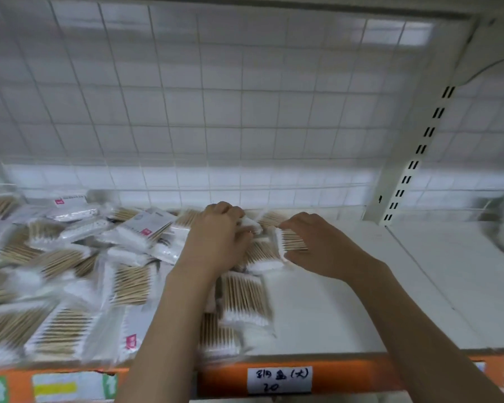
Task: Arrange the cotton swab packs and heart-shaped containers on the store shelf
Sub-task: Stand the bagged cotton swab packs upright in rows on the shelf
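- Here, two bare hands reaching over a white shelf [346, 301], in the middle of the frame.
- Left hand [216, 237] curled over a pack with white tips [249, 223], seeming to hold it, though blur hides just how.
- Right hand [317, 245] pinching a cotton swab pack [291, 242] between thumb below and fingers on top, pack tipped up on its edge.
- Both hands close together, almost touching, near the back of the shelf.
- Lots more cotton swab packs [70, 271] heaped in a messy pile across the left half of the frame, lying flat and crooked, some on top of others.
- One flat pack [245, 298] lying just below the hands, between the two arms.
- Bare white shelf on the right side of the frame.
- White wire grid [216, 97] standing behind, filling the upper part.
- White post with dark slots [419, 146] leaning up at the upper right.
- Orange strip [361, 370] along the shelf front at the bottom, with a handwritten white label [280, 379] stuck on it.
- No heart-shaped boxes to point at; something round and blurry at the far right edge, too fuzzy to tell.
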`<action>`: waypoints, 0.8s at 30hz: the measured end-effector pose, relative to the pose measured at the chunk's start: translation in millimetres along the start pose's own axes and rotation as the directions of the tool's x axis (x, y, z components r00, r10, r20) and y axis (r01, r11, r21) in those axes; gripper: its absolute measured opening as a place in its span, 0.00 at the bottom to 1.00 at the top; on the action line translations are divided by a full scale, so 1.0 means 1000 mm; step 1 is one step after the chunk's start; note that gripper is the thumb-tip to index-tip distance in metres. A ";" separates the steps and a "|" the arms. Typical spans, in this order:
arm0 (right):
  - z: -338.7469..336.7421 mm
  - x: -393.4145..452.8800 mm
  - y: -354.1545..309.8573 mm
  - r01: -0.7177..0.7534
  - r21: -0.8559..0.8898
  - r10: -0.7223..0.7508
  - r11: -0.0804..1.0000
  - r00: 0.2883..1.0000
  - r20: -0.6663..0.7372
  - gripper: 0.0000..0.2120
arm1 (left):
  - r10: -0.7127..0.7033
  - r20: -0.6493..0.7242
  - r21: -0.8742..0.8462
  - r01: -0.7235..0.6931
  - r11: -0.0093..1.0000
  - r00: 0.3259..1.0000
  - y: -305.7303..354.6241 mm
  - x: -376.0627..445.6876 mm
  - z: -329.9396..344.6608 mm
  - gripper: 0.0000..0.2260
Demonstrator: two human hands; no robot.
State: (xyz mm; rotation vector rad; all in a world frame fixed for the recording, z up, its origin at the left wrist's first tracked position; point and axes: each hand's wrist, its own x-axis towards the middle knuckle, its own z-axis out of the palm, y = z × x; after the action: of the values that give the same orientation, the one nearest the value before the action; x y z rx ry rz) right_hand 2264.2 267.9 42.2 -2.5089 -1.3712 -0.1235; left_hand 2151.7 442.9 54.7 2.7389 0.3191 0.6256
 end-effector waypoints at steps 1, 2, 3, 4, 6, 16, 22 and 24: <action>0.000 0.000 0.006 -0.008 -0.014 0.008 1.000 0.999 0.044 0.27 | 0.000 0.006 -0.005 0.000 1.000 1.000 0.004 0.000 0.002 0.17; 0.000 0.001 0.011 -0.016 -0.026 0.018 1.000 0.996 0.088 0.29 | -0.003 0.014 0.002 0.003 1.000 1.000 0.007 -0.001 0.003 0.18; 0.000 0.004 0.015 -0.023 -0.036 0.028 0.999 0.991 0.130 0.31 | -0.007 0.023 0.020 0.007 1.000 1.000 0.009 -0.002 0.004 0.18; 0.000 0.007 0.019 -0.030 -0.045 0.037 0.999 0.985 0.169 0.33 | -0.010 0.027 0.036 0.009 0.999 1.000 0.011 -0.004 0.004 0.18; 0.001 0.015 0.023 -0.034 -0.062 0.048 0.998 0.970 0.240 0.37 | -0.027 0.033 0.051 0.025 0.998 0.999 0.012 -0.008 0.004 0.18; 0.007 0.021 0.035 -0.029 -0.033 0.038 0.999 0.948 0.315 0.32 | -0.056 0.091 0.161 0.041 0.986 0.994 0.023 -0.018 0.005 0.20; 0.006 -0.001 0.045 -0.064 0.095 0.057 0.993 0.995 0.079 0.19 | -0.036 0.299 0.278 -0.051 0.959 0.954 0.041 0.002 0.011 0.28; 0.003 -0.012 0.050 -0.048 0.126 0.056 0.991 0.997 -0.054 0.17 | -0.063 0.378 0.332 -0.072 0.941 0.924 0.045 0.009 0.018 0.33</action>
State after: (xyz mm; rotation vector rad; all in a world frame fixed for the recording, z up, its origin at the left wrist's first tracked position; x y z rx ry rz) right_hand 2299.4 233.8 26.7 -2.4166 -1.2505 -0.0951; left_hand 2174.6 399.3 58.0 3.1071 0.3514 0.0163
